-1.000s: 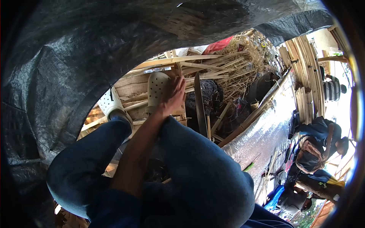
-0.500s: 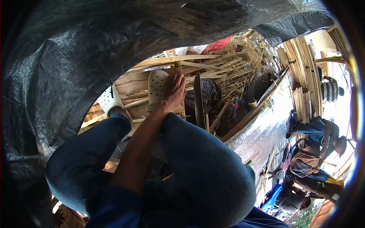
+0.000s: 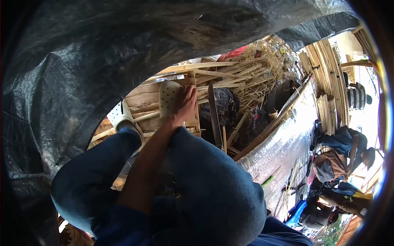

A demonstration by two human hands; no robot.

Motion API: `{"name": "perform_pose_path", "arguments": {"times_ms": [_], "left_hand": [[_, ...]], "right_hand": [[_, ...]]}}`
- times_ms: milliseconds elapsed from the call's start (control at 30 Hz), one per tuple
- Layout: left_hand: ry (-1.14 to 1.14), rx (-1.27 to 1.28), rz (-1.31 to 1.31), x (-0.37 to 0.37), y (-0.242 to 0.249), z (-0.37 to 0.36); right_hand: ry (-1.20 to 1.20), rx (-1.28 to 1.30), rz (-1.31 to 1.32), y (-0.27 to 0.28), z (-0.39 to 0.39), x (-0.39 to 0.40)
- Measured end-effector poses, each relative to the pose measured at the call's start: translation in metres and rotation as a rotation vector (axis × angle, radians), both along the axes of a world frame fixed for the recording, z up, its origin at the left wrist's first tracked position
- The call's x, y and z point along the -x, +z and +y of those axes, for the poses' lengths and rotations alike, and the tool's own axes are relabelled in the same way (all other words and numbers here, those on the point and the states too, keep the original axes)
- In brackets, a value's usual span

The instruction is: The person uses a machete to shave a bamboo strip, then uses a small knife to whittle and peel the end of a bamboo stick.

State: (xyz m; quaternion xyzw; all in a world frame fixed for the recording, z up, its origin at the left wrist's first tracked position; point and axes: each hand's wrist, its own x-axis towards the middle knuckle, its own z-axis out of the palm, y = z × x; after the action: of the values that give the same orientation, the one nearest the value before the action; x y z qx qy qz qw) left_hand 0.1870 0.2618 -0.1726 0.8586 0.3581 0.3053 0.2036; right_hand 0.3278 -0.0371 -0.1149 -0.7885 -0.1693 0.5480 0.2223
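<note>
My left hand [image 3: 185, 105] reaches down between my knees, its fingers curled closed beside the toe of a cream clog [image 3: 167, 98] on my foot. What the fingers hold, if anything, is hidden. Under and around the feet lie split bamboo pieces [image 3: 141, 96]. Just right of the hand, the dark blade [image 3: 214, 112] of what looks like a machete points away from me, its lower end hidden behind my knee. My right hand does not show; a dark blue sleeve or cloth [image 3: 283, 234] appears at the lower right.
A black plastic sheet [image 3: 61, 102] hangs over the left and top. Straw [image 3: 258, 78] and loose strips lie beyond the feet. A silvery foil sheet [image 3: 275, 151] stretches along the right. Bundled bamboo slats [image 3: 328, 78] and a bending person [image 3: 349, 143] are farther right.
My left hand has shifted slightly down and left in view. The blade has moved a little left and tilted. My right knee has shifted left.
</note>
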Motion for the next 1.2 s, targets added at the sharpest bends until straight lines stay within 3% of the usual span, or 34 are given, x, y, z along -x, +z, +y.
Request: {"name": "perform_pose_path", "arguments": {"times_ms": [33,100,167,267,300,367,433,467,533,600,667,767,800,867,900,933,967,1000,1067,1133,1200], "left_hand": [[-0.010,0.003,0.006,0.002,0.007,0.000],[-0.015,-0.010,-0.012,0.001,0.008,0.001],[-0.003,-0.027,-0.031,0.000,0.005,0.000],[-0.006,-0.002,-0.055,0.002,0.002,0.001],[-0.009,-0.007,-0.051,0.002,0.002,0.003],[0.006,0.003,-0.050,0.002,0.002,0.003],[0.001,-0.015,-0.034,0.002,0.006,0.003],[-0.006,-0.035,-0.025,0.002,0.007,0.003],[-0.009,-0.044,-0.014,0.001,0.004,0.004],[-0.007,-0.052,-0.003,0.000,0.000,0.005],[-0.001,-0.031,0.033,-0.002,-0.003,0.005],[0.011,-0.037,0.013,-0.002,-0.003,0.004],[0.015,-0.033,0.014,-0.002,-0.001,0.004],[0.008,-0.046,0.027,-0.002,0.002,0.004],[0.011,-0.049,0.027,-0.003,0.003,0.004],[0.005,-0.033,-0.001,-0.002,0.004,0.002],[0.001,-0.019,-0.030,-0.002,0.006,0.002],[0.006,-0.019,-0.029,0.000,0.007,-0.001],[-0.024,-0.021,-0.062,0.000,0.011,0.004],[0.004,-0.007,-0.090,0.002,0.005,0.002],[0.031,0.018,-0.063,-0.001,0.009,0.002]], "right_hand": [[-0.108,-0.054,0.047,0.046,-0.015,0.016],[-0.225,-0.109,0.097,0.074,-0.039,0.018],[0.001,0.028,-0.031,0.082,-0.055,-0.002],[-0.059,-0.062,-0.196,0.140,0.015,0.012],[-0.181,-0.315,-0.149,0.116,0.011,0.004],[0.105,-0.652,-0.531,0.090,0.016,-0.023],[-0.356,-0.796,-0.152,0.121,0.052,-0.025],[-0.238,-1.067,-0.181,0.111,0.061,-0.046],[-0.266,-1.246,-0.072,0.142,0.089,-0.059],[-0.252,-1.388,-0.008,0.173,0.109,-0.069],[-0.471,-1.413,0.003,0.205,0.131,-0.055],[-0.320,-1.552,0.099,0.203,0.126,-0.066],[-0.318,-1.547,0.103,0.192,0.126,-0.065],[0.117,-1.313,-1.056,0.142,0.126,-0.054],[-0.060,-1.335,-0.898,0.103,0.128,-0.035],[-0.339,-1.136,-0.714,0.094,0.133,0.002],[-0.549,-0.816,-0.272,0.060,0.126,0.030],[-0.300,-0.496,-0.207,0.053,0.116,0.042],[-0.138,-0.001,0.214,-0.021,0.089,0.030],[-0.310,-0.191,0.139,-0.023,0.072,0.032],[-0.366,-0.197,0.028,0.037,0.093,0.016]]}}
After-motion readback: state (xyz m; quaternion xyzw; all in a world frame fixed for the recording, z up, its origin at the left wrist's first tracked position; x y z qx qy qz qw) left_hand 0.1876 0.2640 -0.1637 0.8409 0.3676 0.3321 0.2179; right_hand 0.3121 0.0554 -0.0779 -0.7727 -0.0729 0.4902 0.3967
